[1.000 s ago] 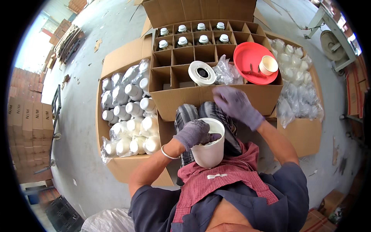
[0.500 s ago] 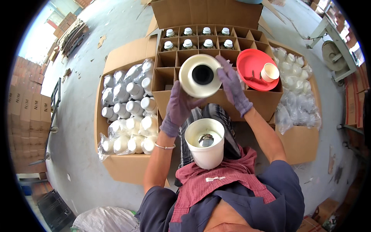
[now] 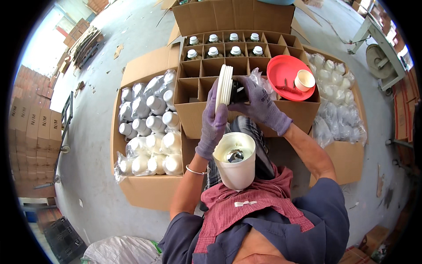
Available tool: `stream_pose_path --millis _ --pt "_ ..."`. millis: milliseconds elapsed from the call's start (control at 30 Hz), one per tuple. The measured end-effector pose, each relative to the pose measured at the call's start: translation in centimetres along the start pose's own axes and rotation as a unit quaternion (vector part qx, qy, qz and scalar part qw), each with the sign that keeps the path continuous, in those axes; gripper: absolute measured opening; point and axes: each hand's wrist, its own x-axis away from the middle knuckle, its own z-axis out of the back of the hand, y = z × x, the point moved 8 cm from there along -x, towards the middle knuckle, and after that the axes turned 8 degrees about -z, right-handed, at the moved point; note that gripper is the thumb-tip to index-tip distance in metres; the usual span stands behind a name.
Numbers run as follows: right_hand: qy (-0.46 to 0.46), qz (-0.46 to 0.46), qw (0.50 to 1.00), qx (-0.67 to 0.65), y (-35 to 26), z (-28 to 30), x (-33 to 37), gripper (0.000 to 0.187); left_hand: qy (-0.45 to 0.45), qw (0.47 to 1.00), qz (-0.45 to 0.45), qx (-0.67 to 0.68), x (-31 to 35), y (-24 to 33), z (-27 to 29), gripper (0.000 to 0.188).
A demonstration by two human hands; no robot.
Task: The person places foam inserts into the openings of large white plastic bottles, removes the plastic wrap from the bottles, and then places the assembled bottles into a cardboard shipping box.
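Held on edge above the near side of the divided carton is a round cream disc (image 3: 224, 86) with a ribbed rim. A black part (image 3: 236, 89) sticks out from its right face. My left hand (image 3: 214, 110), in a purple glove, grips the disc's left side. Gloved likewise, my right hand (image 3: 260, 104) closes its fingers around the black part, hiding some of it. Between my thighs stands a white tub-shaped vessel (image 3: 236, 172), open at the top, with a shiny silver rounded piece (image 3: 235, 155) inside.
Ahead, the divided carton (image 3: 198, 115) holds several white-capped bottles (image 3: 213, 52). On its right corner lies a red dish (image 3: 281, 66) bearing a small cream cup (image 3: 304, 81). At left, a carton (image 3: 149, 192) contains bagged grey and cream cups (image 3: 155, 104). Another carton (image 3: 343, 163) at right holds plastic-wrapped pieces (image 3: 335, 90).
The cream disc has turned from facing up to standing on edge. My right hand has shifted from its rim onto the black part. The vessel in my lap has tilted slightly.
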Motion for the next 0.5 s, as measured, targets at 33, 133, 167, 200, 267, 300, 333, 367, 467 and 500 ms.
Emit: stream_pose_path --millis 33,133,167,200,267,300,333,367,467,500 --pt "-0.010 -0.017 0.999 -0.039 0.6 -0.3 0.3 0.080 0.007 0.999 -0.017 -0.043 0.0 0.6 -0.1 0.061" --pt "0.001 0.007 0.998 -0.057 0.3 -0.4 0.7 0.081 0.029 0.999 -0.004 0.030 0.3 0.0 -0.2 0.066" --pt "0.031 0.065 0.997 0.003 -0.9 0.1 0.7 0.080 0.041 0.997 0.007 0.068 0.4 0.1 -0.2 0.068" --pt "0.060 0.123 0.989 0.061 -2.3 0.6 0.7 0.079 0.071 0.972 0.052 0.220 0.6 -0.4 -0.6 0.070" --pt "0.041 0.224 0.952 0.206 -4.6 1.6 0.4 0.075 0.072 0.900 0.123 0.413 -0.2 1.6 -2.1 0.073" --pt "0.029 0.273 0.922 0.274 -5.1 1.6 0.1 0.073 0.050 0.895 0.145 0.418 -0.6 2.6 -2.3 0.073" --pt "0.018 0.289 0.917 0.275 -4.9 1.8 -0.5 0.065 0.024 0.886 0.150 0.438 -1.0 3.5 -2.4 0.072" --pt "-0.010 0.334 0.895 0.297 -5.2 1.8 -0.9 0.064 0.000 0.876 0.157 0.456 -1.1 3.8 -2.4 0.073" --pt "-0.050 0.488 0.785 0.378 -8.0 1.6 -0.3 0.052 -0.059 0.989 -0.007 0.139 -1.2 5.1 0.1 0.083" --pt "-0.071 0.502 0.778 0.372 -8.3 1.3 0.0 0.050 -0.077 0.995 -0.061 0.023 -0.9 5.4 0.7 0.089"
